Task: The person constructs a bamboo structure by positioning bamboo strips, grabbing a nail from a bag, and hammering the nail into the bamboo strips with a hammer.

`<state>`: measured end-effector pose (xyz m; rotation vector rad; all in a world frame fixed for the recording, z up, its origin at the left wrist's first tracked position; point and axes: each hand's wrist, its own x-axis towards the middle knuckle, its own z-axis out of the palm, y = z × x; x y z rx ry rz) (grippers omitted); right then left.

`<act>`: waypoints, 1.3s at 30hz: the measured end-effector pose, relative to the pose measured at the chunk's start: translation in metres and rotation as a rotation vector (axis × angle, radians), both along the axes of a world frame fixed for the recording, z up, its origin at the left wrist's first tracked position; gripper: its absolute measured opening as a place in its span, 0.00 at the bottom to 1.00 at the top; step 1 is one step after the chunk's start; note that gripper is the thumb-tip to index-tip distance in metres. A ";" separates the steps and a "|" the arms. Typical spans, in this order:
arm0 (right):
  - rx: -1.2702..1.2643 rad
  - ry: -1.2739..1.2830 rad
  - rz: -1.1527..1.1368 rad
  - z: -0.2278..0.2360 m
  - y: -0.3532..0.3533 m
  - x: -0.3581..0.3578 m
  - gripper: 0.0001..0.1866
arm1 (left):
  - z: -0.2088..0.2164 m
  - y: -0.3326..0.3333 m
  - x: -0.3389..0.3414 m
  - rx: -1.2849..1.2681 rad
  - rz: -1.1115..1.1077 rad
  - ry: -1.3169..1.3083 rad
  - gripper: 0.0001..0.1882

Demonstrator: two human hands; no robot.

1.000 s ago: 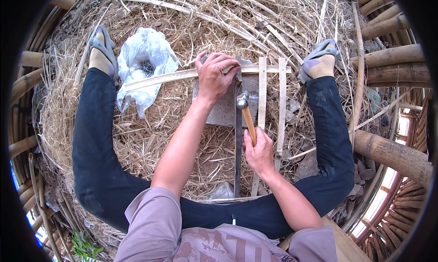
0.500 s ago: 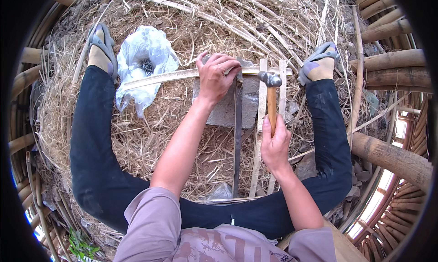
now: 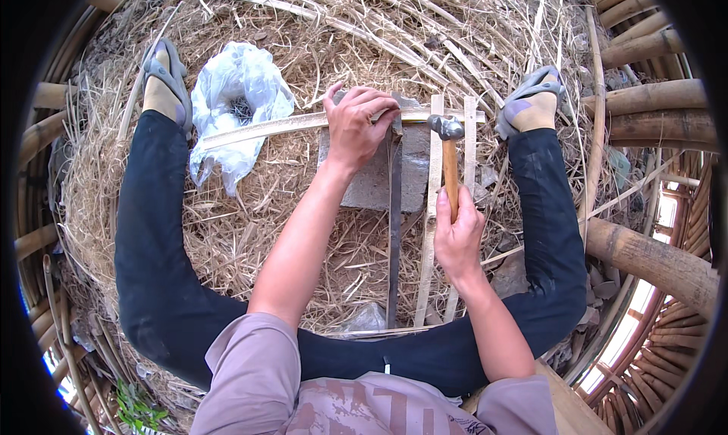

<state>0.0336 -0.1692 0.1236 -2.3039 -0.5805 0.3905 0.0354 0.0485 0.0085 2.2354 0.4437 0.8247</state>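
Observation:
My left hand (image 3: pixel 360 128) rests over a pale bamboo strip (image 3: pixel 265 129) lying crosswise on a grey block (image 3: pixel 383 190). Its thumb and index finger are pinched together where that strip meets a dark, narrow strip (image 3: pixel 394 230) running toward me; anything between the fingertips is too small to make out. In my right hand (image 3: pixel 459 234) is a hammer, gripped by its wooden handle (image 3: pixel 451 173). The metal hammer head (image 3: pixel 446 127) is raised just right of the block, apart from my left hand. Two more pale strips (image 3: pixel 429 245) lie lengthwise beneath the hammer, their far ends at the crosswise strip.
A clear plastic bag (image 3: pixel 243 79) with small dark pieces inside sits on the straw-covered ground at the left, partly under the crosswise strip. My outstretched legs (image 3: pixel 155 208) flank the work. Long bamboo splits (image 3: pixel 356 33) lie beyond, and thick bamboo poles (image 3: pixel 652 264) stand at the right.
The hammer head has shifted very slightly left and away from me. My left hand keeps its pinch at the crossing, and the strips stay in place.

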 end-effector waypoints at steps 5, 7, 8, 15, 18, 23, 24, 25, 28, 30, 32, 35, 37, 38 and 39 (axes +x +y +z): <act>-0.011 0.009 0.030 0.005 0.012 0.009 0.09 | -0.001 0.001 -0.003 0.018 0.010 0.014 0.03; -0.013 -0.022 0.070 0.003 0.018 0.011 0.08 | -0.001 0.003 -0.005 0.025 0.014 0.014 0.03; -0.012 -0.020 0.073 0.004 0.023 0.012 0.08 | -0.002 0.004 -0.007 0.030 0.017 0.014 0.03; -0.044 -0.170 0.171 -0.006 0.039 0.017 0.08 | 0.001 0.002 -0.006 0.007 0.014 -0.015 0.03; -0.118 -0.181 0.192 -0.015 0.037 0.020 0.07 | 0.000 0.001 -0.004 -0.003 0.020 -0.022 0.04; -0.066 -0.137 0.128 -0.004 0.038 0.017 0.07 | 0.004 -0.001 -0.002 0.016 0.007 0.001 0.04; -0.119 -0.125 0.130 -0.005 0.036 0.018 0.07 | 0.003 -0.002 -0.002 0.014 0.005 0.001 0.04; -0.167 -0.112 0.132 -0.007 0.035 0.017 0.06 | 0.002 -0.002 -0.003 0.004 0.011 0.005 0.04; -0.174 -0.177 0.190 -0.011 0.032 0.017 0.06 | 0.000 -0.001 -0.003 0.007 0.020 -0.004 0.04; -0.143 -0.189 0.174 -0.009 0.033 0.014 0.06 | -0.001 -0.002 -0.003 0.016 0.023 -0.018 0.04; -0.109 -0.200 0.157 -0.008 0.034 0.013 0.06 | -0.001 -0.001 -0.001 0.023 0.024 -0.031 0.05; -0.231 -0.154 0.182 -0.007 0.035 0.013 0.06 | -0.002 0.000 -0.003 0.028 0.030 -0.012 0.04; -0.104 -0.198 0.157 -0.006 0.034 0.009 0.06 | 0.001 -0.001 -0.002 0.019 0.019 -0.013 0.04; -0.106 -0.196 0.159 -0.006 0.034 0.009 0.06 | 0.003 -0.001 -0.001 0.011 0.008 -0.015 0.04; -0.167 -0.177 0.163 -0.006 0.034 0.010 0.06 | 0.002 -0.001 -0.002 0.009 0.010 -0.013 0.04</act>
